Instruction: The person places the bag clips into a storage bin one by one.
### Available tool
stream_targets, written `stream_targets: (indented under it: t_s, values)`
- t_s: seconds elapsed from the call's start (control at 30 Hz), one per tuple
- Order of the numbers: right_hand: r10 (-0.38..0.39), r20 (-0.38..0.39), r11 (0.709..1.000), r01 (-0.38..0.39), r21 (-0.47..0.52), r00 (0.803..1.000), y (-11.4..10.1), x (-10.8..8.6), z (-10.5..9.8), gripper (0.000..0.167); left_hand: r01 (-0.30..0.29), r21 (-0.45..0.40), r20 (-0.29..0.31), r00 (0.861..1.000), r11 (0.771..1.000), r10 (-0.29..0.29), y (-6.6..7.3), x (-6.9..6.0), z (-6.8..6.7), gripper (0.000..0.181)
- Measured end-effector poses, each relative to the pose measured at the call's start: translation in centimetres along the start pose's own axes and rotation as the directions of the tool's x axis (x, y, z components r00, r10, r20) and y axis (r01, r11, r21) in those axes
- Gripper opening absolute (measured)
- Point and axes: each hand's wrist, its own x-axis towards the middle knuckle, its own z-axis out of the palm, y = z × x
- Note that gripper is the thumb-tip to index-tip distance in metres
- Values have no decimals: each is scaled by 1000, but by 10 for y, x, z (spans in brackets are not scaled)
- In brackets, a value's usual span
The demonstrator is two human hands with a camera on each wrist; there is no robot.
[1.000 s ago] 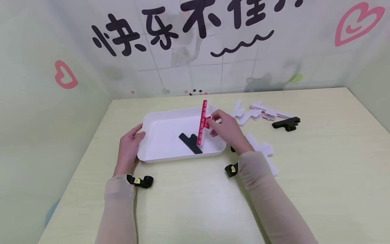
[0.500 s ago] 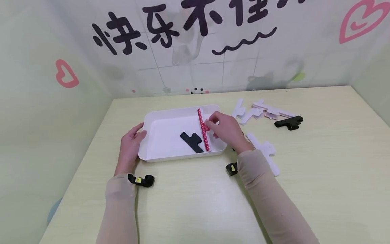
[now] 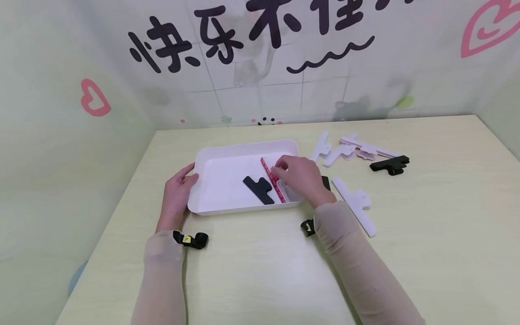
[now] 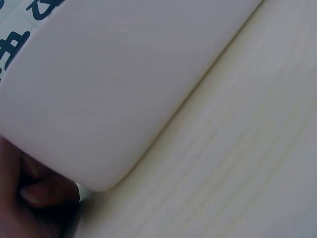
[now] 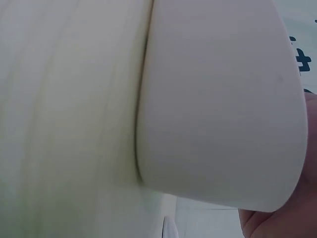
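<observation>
The left hand [image 3: 175, 198] grips the left end of a white tray [image 3: 219, 180], thumb on the rim; the left wrist view shows its curled fingers [image 4: 47, 191] at the tray corner [image 4: 114, 99]. Over the tray's right part, the right hand [image 3: 302, 178] pinches a red-and-white clip [image 3: 273, 179] that slants low inside the tray. Just left of that clip a black clip [image 3: 259, 189] lies on the tray bottom. In the right wrist view the tray wall [image 5: 223, 99] hides the clips and most of the hand [image 5: 297, 208].
To the right of the tray lie several white clips [image 3: 357, 205] and a black clip [image 3: 391, 165]. Another black piece [image 3: 326, 183] is partly hidden behind the right hand. A printed cloth wall stands behind the table [image 3: 252, 271].
The right hand has lowered the red-and-white clip into the tray and tilted it, its top now leaning left beside the black clip. The left hand keeps its grip on the tray.
</observation>
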Motion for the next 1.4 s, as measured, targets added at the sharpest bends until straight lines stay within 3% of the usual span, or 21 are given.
stream_targets:
  t_s: [0.5,0.7,1.4]
  values:
    - [15,78,992,-5,-122,997,-1,-5,1,20,4,57,6,1000,998,-4,0,2,4,44]
    - [3,77,984,11,-180,997,-4,-3,2,23,-5,42,2,1000,999,5,0,3,1,44]
    - [-64,113,985,81,-149,991,-1,-1,3,19,-7,10,8,1000,1000,7,-1,1,0,46]
